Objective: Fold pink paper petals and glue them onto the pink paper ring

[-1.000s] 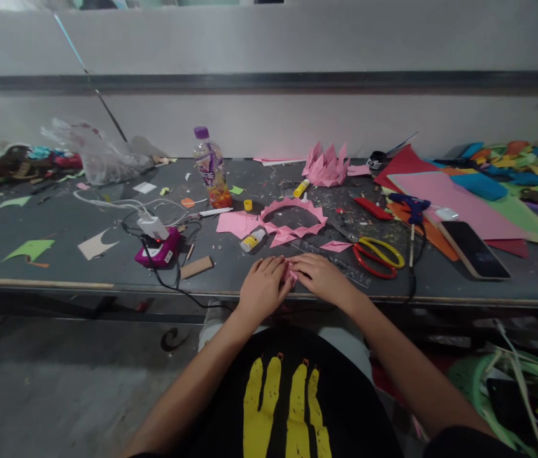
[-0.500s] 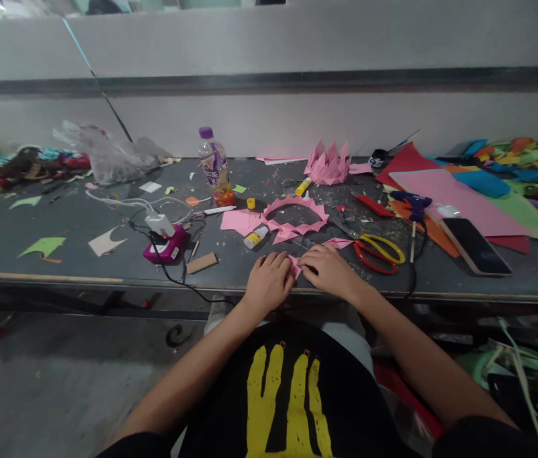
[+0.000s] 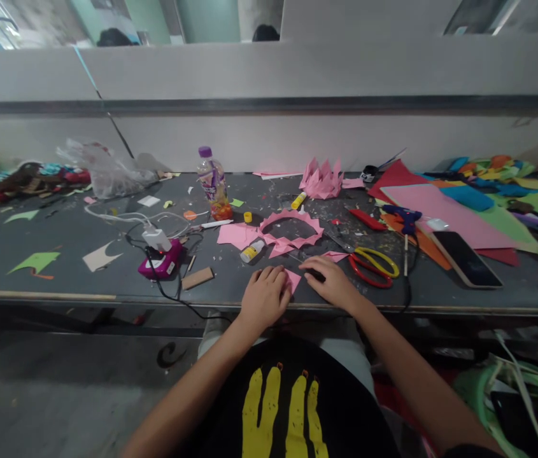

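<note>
At the table's front edge my left hand (image 3: 265, 294) lies curved over a small piece of pink paper (image 3: 292, 280), holding it down on the tabletop. Part of that paper is hidden under the fingers. To its right my right hand (image 3: 330, 282) rests low over the table, thumb and fingers apart, a small gap from the paper. Just beyond the hands lies a ring of folded pink paper points (image 3: 314, 238). A small yellow-labelled glue bottle (image 3: 252, 252) sits left of the ring. Scissors with red and yellow handles (image 3: 372, 267) lie right of my right hand.
A drink bottle (image 3: 214, 187) and a pink paper crown (image 3: 322, 180) stand farther back. Left are a purple power adapter (image 3: 166, 261) with cables and a cardboard strip (image 3: 197, 278). Right are a blue glue gun (image 3: 405, 218), a phone (image 3: 467, 259) and coloured sheets (image 3: 460, 216).
My right hand has come off the pink paper and opened a gap to its right, so more paper shows. My left hand stays on it. The view has tilted up slightly.
</note>
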`<state>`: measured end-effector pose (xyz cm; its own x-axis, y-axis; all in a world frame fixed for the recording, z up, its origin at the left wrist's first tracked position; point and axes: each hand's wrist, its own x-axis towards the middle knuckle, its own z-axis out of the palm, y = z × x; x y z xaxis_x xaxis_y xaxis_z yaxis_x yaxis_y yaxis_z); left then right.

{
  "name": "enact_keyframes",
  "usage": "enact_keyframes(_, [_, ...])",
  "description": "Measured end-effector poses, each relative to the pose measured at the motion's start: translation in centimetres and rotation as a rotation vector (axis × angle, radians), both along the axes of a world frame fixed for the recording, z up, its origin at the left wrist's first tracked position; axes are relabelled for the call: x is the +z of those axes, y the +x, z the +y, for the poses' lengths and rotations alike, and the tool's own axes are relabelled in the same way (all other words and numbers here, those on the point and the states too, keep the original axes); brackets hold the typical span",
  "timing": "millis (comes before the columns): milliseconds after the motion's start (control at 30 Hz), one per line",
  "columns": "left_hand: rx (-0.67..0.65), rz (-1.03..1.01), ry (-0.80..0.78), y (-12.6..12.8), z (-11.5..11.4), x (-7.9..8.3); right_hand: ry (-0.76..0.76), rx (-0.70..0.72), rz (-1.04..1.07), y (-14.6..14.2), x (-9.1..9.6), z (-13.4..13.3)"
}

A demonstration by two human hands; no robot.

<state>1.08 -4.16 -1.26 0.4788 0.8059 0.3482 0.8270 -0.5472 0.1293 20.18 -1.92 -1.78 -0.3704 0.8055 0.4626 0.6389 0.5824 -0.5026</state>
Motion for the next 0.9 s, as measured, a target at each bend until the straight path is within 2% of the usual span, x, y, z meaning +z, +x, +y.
enact_keyframes(233, [-0.001, -0.006, 0.015, -0.1, -0.1, 0.1, 0.118, -0.017, -0.137, -0.8, 0.1, -0.4])
enact_keyframes(500, [-0.002, 0.013, 0.012, 0.0, -0.2, -0.7, 0.047, -0.108, -0.305, -1.0, 0.6, -1.3])
enact_keyframes(733, [-0.014, 0.077, 0.008, 0.0, -0.3, -1.7, 0.065, -0.205, -0.517, -3.1, 1.3, -1.5])
enact_keyframes(900, [-0.01, 0.055, -0.033, -0.1, -0.4, -1.3, 0.083, -0.296, -0.432, -3.6, 0.2, -1.5])
